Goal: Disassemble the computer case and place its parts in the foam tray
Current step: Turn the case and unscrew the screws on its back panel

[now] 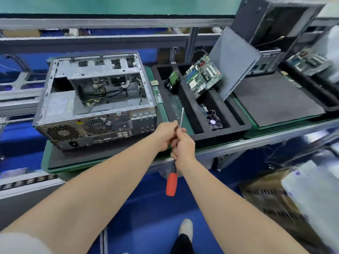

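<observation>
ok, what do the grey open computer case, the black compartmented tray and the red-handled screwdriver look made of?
Grey open computer case: sheet metal, likely steel, dull bare finish; thin folded edges, punched vent holes.
Black compartmented tray: foam, matte; thick soft-looking walls.
Red-handled screwdriver: handle probably plastic or rubber, smooth; shaft bright metal.

No legible text. Label on power supply [58, 107] is blurred; dark print on cardboard box [266, 204] is smeared, unreadable.
</observation>
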